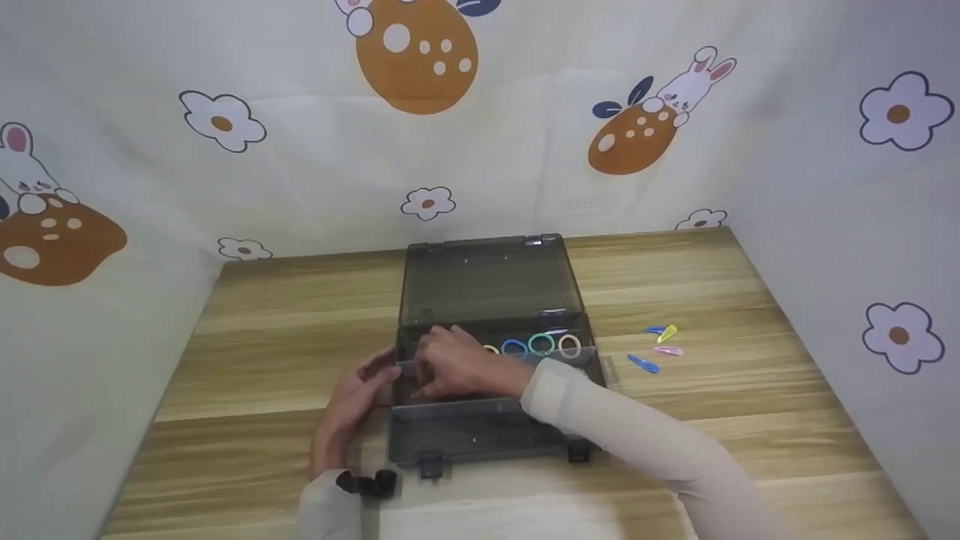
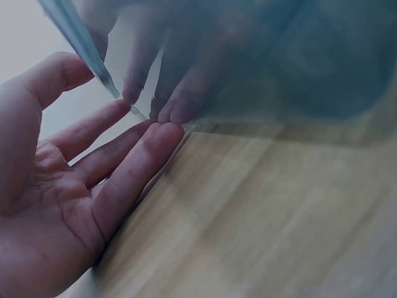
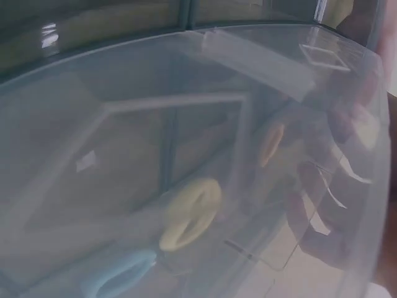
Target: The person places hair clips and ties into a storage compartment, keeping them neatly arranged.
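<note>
A dark see-through plastic box (image 1: 480, 442) lies on the table with its lid (image 1: 491, 281) folded back. My right hand (image 1: 454, 364) reaches into its left part, over a clear divider (image 3: 74, 143). Through that divider, the right wrist view shows blurred fingers (image 3: 316, 217) near an orange ring (image 3: 272, 144); whether they pinch anything is unclear. Ring-shaped hair ties stand in a row in the back compartment: yellow (image 3: 192, 211), blue (image 1: 514, 348), green (image 1: 541, 344) and beige (image 1: 570, 346). My left hand (image 2: 80, 167) touches the box's left side with extended fingers, thumb near the rim.
Several snap hair clips lie on the table right of the box: blue (image 1: 643, 364), yellow (image 1: 667, 334), pink (image 1: 668, 350) and another blue one. Two latches (image 1: 430, 465) stick out at the box's front. A printed curtain (image 1: 315, 172) surrounds the wooden table (image 1: 277, 337).
</note>
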The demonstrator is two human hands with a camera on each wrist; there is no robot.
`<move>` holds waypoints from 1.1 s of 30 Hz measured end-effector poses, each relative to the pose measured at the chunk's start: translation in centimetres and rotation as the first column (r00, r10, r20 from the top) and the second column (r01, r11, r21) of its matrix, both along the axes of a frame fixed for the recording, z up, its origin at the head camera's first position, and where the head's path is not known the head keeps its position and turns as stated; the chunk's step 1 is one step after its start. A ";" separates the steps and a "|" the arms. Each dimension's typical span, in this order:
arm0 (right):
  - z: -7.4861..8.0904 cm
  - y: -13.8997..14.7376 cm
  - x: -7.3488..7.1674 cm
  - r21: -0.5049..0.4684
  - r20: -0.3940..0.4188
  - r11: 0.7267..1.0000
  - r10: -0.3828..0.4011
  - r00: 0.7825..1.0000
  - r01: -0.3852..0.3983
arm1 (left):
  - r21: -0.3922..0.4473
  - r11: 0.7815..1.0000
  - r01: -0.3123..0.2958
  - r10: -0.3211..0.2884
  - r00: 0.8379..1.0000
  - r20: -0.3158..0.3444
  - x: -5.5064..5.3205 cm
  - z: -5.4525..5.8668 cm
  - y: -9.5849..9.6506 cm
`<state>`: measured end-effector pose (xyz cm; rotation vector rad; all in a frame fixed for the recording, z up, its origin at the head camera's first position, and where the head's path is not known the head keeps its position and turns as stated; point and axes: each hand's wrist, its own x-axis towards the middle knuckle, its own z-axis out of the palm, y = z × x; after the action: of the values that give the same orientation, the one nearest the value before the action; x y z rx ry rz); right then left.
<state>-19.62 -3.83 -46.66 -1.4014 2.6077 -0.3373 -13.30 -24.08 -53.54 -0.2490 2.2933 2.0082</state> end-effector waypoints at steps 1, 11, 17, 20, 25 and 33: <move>0.2 0.1 0.0 -0.011 0.008 1.000 -0.006 1.000 0.006 | 0.003 1.000 0.000 0.000 1.000 0.002 0.0 0.0 0.0; 2.8 4.6 -0.4 -0.231 0.123 0.973 0.017 0.992 0.012 | -0.005 1.000 -0.026 0.026 0.999 0.023 -0.1 0.0 0.1; 3.3 8.1 -0.1 -0.310 0.195 0.946 -0.030 0.980 0.091 | -0.017 0.999 -0.050 0.050 0.999 0.015 -0.2 -0.1 0.2; 3.4 9.9 0.2 -0.351 0.237 0.925 -0.064 0.969 0.147 | -0.017 0.999 -0.052 0.052 0.998 0.020 -0.1 -0.1 0.2; 3.4 13.1 0.7 -0.406 0.282 0.885 -0.115 0.952 0.228 | -0.013 0.999 -0.045 0.046 0.999 0.026 0.0 -0.1 0.2; 2.9 17.7 0.9 -0.477 0.323 0.821 -0.169 0.931 0.315 | -0.005 0.999 -0.040 0.040 0.999 0.035 0.0 0.2 0.2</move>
<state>-18.75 13.84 -43.75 -1.0276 2.5626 -1.2656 -13.30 -23.86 -53.37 -0.3295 2.2904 2.0005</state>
